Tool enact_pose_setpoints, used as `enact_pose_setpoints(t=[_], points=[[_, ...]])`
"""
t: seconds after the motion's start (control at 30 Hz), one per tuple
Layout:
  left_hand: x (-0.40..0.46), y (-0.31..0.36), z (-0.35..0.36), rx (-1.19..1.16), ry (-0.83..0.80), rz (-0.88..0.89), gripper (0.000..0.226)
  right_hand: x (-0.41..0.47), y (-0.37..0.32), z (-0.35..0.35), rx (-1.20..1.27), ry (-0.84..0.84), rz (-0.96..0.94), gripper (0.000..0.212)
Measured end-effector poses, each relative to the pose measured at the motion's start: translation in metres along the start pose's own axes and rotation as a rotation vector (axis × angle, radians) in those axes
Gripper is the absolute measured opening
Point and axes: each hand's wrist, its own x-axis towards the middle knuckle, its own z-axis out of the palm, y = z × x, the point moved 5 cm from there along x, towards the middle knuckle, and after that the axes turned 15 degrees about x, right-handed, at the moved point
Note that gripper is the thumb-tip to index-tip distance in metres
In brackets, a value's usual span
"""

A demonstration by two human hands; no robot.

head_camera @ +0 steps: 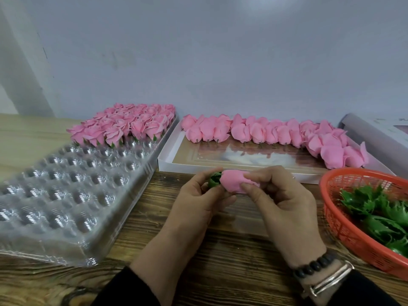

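Note:
Above the wooden table [220,250], both hands hold one pink rose bud [231,182] lying sideways. My left hand [198,199] pinches the green leafy calyx [214,180] at the bud's left end. My right hand [284,202] grips the pink petals with thumb and fingers curled round them. The bud's right end is hidden under those fingers.
A clear plastic blister tray [72,191] lies at left, with finished pink roses [128,124] filling its far rows. A white shallow box [167,160] behind the hands holds a row of bare pink buds [265,133]. A red mesh basket [344,221] of green calyxes [375,208] stands at right.

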Motion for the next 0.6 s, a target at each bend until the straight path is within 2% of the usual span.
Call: enact_pose_setpoints(t=[0.1, 0.2, 0.33, 0.6], points=[[-0.0007, 0.0016, -0.0012, 0.190, 0.018, 0.069, 0.039, 0.0014, 0.0023, -0.0006, -0.005, 0.000, -0.008, 0.031], [-0.0023, 0.0026, 0.0008, 0.273, -0.014, 0.100, 0.045, 0.0027, 0.0044, -0.0019, 0.000, 0.011, 0.013, 0.033], [-0.0027, 0.0036, 0.0055, 0.233, -0.058, 0.098, 0.031, 0.0026, 0.0059, -0.0032, 0.019, 0.018, 0.036, 0.031], [-0.0012, 0.0056, 0.0042, 0.126, -0.010, 0.066, 0.042, 0.0023, 0.0065, -0.0020, 0.019, -0.026, 0.022, 0.025]])
